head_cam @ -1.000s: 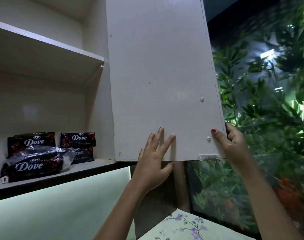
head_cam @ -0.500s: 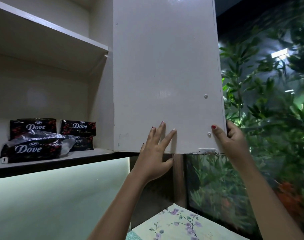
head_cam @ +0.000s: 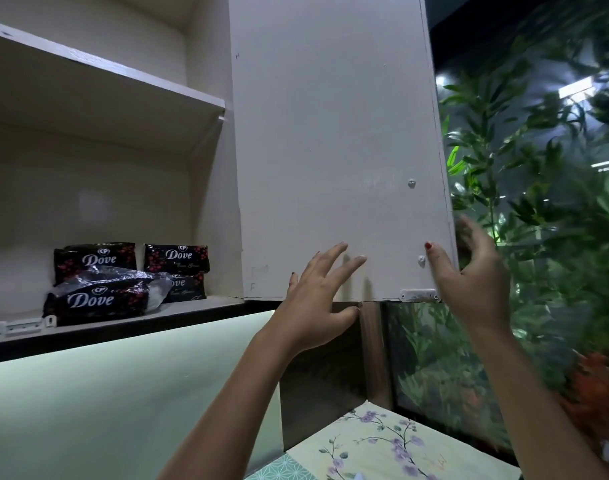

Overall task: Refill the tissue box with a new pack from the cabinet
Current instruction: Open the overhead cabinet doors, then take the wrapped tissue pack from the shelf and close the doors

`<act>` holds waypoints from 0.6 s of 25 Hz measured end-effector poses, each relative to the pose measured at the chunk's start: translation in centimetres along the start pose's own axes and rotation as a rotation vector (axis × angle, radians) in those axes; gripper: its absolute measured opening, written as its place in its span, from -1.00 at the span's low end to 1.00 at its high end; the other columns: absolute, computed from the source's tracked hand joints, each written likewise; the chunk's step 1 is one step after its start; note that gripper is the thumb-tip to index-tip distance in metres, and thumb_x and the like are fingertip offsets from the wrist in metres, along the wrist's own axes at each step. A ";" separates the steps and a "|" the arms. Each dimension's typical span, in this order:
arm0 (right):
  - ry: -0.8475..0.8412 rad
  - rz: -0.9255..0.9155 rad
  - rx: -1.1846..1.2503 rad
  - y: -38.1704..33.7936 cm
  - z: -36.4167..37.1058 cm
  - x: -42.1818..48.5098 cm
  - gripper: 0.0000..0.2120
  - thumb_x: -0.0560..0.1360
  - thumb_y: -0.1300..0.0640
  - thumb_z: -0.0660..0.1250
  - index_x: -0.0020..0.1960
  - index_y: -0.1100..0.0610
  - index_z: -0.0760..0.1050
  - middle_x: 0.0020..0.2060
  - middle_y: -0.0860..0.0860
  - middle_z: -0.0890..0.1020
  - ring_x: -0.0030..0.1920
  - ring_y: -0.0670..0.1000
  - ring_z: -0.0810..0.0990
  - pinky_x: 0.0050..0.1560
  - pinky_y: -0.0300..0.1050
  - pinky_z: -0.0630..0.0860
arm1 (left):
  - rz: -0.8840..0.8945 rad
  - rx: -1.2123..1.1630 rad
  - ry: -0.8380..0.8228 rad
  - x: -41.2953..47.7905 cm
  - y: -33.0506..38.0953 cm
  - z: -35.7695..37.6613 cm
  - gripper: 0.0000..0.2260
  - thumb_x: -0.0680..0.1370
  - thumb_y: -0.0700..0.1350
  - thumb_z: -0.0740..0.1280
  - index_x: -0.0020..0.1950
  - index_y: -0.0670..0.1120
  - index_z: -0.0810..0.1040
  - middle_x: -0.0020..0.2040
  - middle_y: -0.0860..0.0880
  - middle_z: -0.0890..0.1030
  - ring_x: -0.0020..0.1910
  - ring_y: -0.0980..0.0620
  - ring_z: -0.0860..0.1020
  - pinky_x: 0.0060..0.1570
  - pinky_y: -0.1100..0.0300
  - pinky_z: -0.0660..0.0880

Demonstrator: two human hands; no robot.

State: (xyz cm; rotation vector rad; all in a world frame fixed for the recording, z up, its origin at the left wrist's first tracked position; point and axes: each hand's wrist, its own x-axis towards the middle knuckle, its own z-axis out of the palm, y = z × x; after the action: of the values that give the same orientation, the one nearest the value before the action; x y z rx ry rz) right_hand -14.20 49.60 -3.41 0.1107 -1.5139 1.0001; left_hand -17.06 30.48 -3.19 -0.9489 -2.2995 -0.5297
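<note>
Landmark: the open white cabinet door point(head_cam: 337, 150), swung out toward me, its inner face filling the upper middle of the view
My left hand point(head_cam: 316, 299): raised at the door's bottom edge, fingers spread and stretched flat over the lower inner face, thumb curled under the edge
My right hand point(head_cam: 476, 271): at the door's lower outer corner, thumb on the inner face near a small screw, the other fingers loosely apart beyond the outer edge; whether they touch the door's far side, I cannot tell
Tissue packs point(head_cam: 98, 296): dark wrappers printed "Dove", on the cabinet's bottom shelf point(head_cam: 199, 306) left of the door; one lies in front with crumpled clear plastic on it, others are lined up behind it
Upper shelf point(head_cam: 123, 74): left of the door, above the packs
Right of the door: green plants point(head_cam: 538, 161) behind glass
Below the door: a floral cloth point(head_cam: 382, 441) between my forearms
</note>
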 end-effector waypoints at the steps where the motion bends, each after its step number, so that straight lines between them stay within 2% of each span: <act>1: 0.102 -0.077 -0.096 -0.7 0.2 -0.6 -0.50 0.44 0.14 0.32 0.33 0.23 0.32 0.24 0.22 0.51 0.17 0.18 0.51 0.23 -0.02 0.41 | 0.009 0.002 0.033 -0.6 0.0 -0.2 -0.43 0.48 -0.05 0.25 0.42 0.24 0.10 0.53 0.16 0.00 0.52 0.06 -0.04 0.47 -0.25 0.00; 3: 0.236 -0.272 -0.194 -2.6 0.9 -2.2 -0.57 0.41 0.16 0.27 0.25 0.25 0.38 0.25 0.26 0.47 0.30 0.22 0.39 0.33 0.01 0.30 | 0.037 0.009 0.163 -2.3 -0.1 -0.9 -0.45 0.47 -0.06 0.26 0.41 0.19 0.17 0.52 0.13 0.12 0.51 0.07 0.06 0.46 -0.23 0.09; 4: 0.241 -0.355 -0.190 -3.6 1.8 -3.2 -0.60 0.40 0.17 0.26 0.21 0.25 0.42 0.25 0.27 0.46 0.33 0.24 0.35 0.37 0.02 0.26 | 0.046 0.022 0.232 -3.5 -0.3 -1.4 -0.47 0.46 -0.06 0.25 0.40 0.17 0.20 0.50 0.11 0.17 0.50 0.08 0.09 0.45 -0.21 0.13; 7: 0.108 -0.507 -0.068 -6.9 5.7 -6.2 -0.68 0.41 0.18 0.26 0.15 0.22 0.48 0.20 0.25 0.49 0.32 0.22 0.36 0.39 -0.07 0.22 | 0.011 0.096 0.324 -6.8 -2.1 -4.4 -0.45 0.42 -0.01 0.24 0.39 0.18 0.21 0.49 0.12 0.20 0.50 0.10 0.07 0.44 -0.19 0.16; 9: -0.073 -0.467 0.138 -9.7 9.5 -8.3 -0.70 0.40 0.17 0.26 0.11 0.20 0.50 0.13 0.19 0.55 0.24 0.12 0.45 0.30 -0.20 0.29 | -0.064 0.152 0.368 -9.2 -4.2 -7.5 -0.44 0.40 0.02 0.23 0.39 0.18 0.21 0.49 0.11 0.19 0.51 0.08 0.07 0.43 -0.20 0.17; 12: -0.381 -0.308 0.437 -14.2 15.7 -11.2 -0.74 0.38 0.15 0.27 0.06 0.14 0.53 0.01 0.07 0.61 0.03 -0.13 0.51 0.05 -0.37 0.41 | -0.160 0.273 0.478 -13.5 -7.7 -12.8 -0.43 0.34 0.08 0.17 0.38 0.14 0.26 0.47 0.07 0.25 0.49 0.02 0.16 0.39 -0.19 0.23; 15: -0.634 -0.165 0.619 -19.1 21.6 -13.7 -0.72 0.41 0.18 0.33 0.11 0.14 0.51 0.00 -0.01 0.61 0.04 -0.05 0.57 -0.01 -0.40 0.45 | -0.296 0.398 0.483 -17.8 -10.0 -17.4 -0.43 0.36 0.03 0.20 0.39 0.15 0.24 0.48 0.08 0.22 0.49 0.03 0.13 0.45 -0.16 0.14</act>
State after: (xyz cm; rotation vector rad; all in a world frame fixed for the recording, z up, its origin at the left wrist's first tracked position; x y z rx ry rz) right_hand -16.08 17.71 -2.37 1.0570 -1.6555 1.3411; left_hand -7.87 5.28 -3.10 -0.2524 -1.9961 -0.3491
